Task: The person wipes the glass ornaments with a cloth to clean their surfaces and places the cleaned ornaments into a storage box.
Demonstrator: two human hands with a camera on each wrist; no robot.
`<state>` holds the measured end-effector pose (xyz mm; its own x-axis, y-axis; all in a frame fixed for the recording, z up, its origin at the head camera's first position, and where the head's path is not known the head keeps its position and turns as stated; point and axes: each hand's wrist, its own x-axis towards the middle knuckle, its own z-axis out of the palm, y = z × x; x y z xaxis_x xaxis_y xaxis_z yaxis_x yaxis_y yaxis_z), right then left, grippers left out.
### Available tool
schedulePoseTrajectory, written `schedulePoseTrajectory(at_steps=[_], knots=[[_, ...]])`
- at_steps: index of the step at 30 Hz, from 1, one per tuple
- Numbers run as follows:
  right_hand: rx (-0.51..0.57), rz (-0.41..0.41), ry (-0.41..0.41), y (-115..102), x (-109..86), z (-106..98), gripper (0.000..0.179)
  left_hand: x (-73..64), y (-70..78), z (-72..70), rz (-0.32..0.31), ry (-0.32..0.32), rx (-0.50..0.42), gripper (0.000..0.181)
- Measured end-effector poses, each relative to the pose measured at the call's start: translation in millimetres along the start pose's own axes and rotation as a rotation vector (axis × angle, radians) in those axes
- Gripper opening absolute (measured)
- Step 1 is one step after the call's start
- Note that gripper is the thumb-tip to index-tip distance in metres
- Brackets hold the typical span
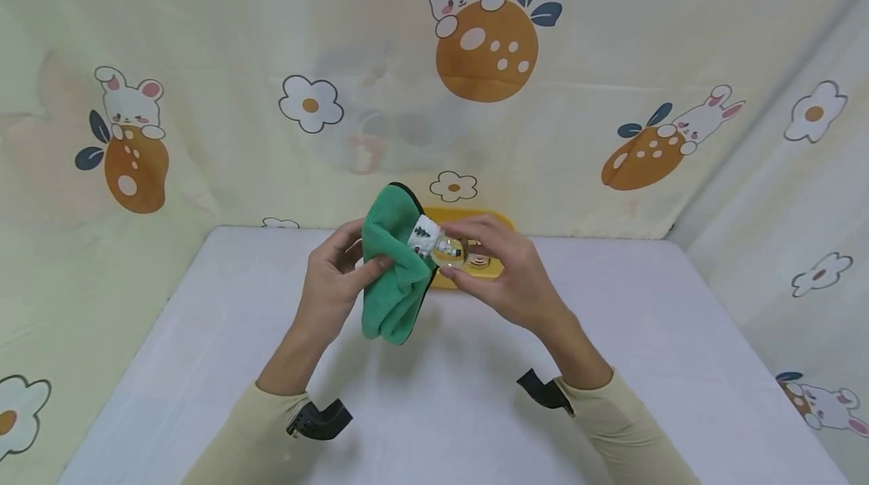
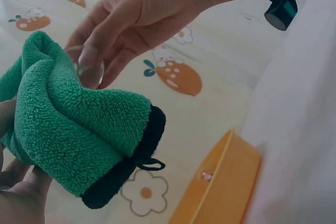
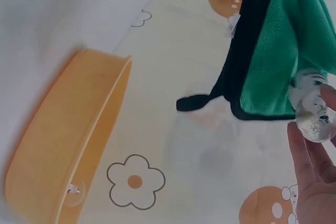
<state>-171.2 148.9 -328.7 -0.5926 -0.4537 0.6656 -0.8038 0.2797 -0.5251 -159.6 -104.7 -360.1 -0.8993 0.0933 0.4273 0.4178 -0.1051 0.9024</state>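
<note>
A green towel (image 1: 390,293) with a black edge is bunched in my left hand (image 1: 329,277), thumb on its near face. My right hand (image 1: 512,266) pinches the clear ball of a small snow globe (image 1: 449,251) between thumb and fingers. The globe is tilted, its white base with a green tree print lying against the towel. In the left wrist view, towel folds hide most of the snow globe (image 2: 90,74). The right wrist view shows the ball of the snow globe (image 3: 315,124) at my right fingertips.
A yellow tray (image 1: 441,283) stands behind the hands at the table's back edge. Inside it is another small round object (image 1: 479,257), partly hidden by my right hand. The white table (image 1: 434,409) meets a printed curtain (image 1: 237,153) at the back.
</note>
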Motion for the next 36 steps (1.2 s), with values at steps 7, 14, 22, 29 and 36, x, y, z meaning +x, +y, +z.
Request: schedulePoseTrajectory(at_steps=[7, 14, 22, 29, 36], knots=[[-0.083, -0.096, -0.021, 3, 1.6, 2, 0.055, -0.5, -2.2, 6.0, -0.006, -0.036, 0.06, 0.048], [-0.118, -0.2, -0.08, 4, 2.4, -1, 0.061, -2.5, -2.0, 5.2, -0.03, -0.04, 0.037, 0.046], [-0.165, -0.217, -0.061, 5, -0.1, 3, 0.06, -4.0, -2.5, 7.7, -0.037, -0.053, 0.051, 0.043], [-0.077, -0.113, -0.034, 5, -2.7, 11, 0.054, -5.7, -1.8, 4.2, -0.071, -0.047, 0.077, 0.044], [0.02, -0.017, -0.018, 2, -1.8, 11, 0.052, -5.7, -1.8, 4.4, -0.069, -0.06, 0.031, 0.044]])
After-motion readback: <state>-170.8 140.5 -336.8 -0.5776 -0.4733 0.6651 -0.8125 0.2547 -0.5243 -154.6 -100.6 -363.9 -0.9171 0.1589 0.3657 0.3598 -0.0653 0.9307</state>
